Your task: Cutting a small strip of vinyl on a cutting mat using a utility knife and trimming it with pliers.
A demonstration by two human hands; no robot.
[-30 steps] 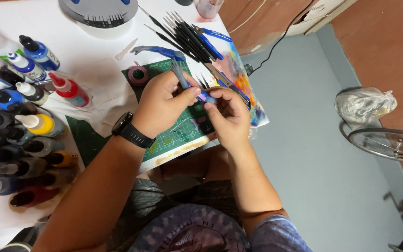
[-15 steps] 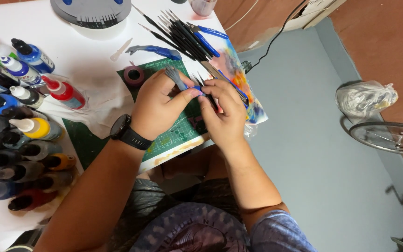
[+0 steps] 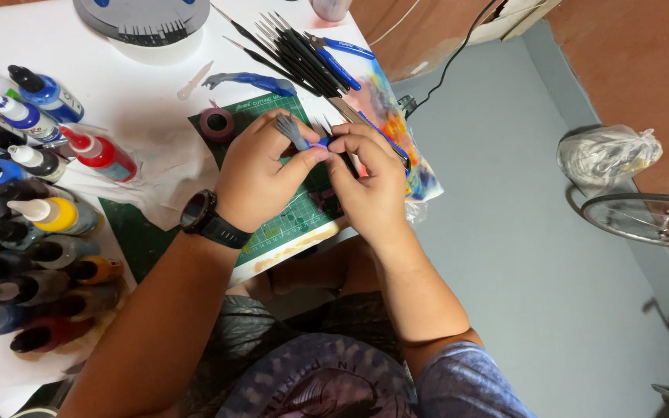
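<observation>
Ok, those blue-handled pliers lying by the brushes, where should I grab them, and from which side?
Grip the blue-handled pliers by the two blue handles, coming from the right, the table-edge side. The handles splay toward that edge with bare table around them, while the dark jaws point into the brushes, crowding that end.

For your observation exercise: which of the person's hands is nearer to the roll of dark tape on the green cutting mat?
Left. The left hand lies just right of the tape roll, nearly touching it. The right hand is farther right, beyond the left hand, fingertips meeting it over the mat.
</observation>
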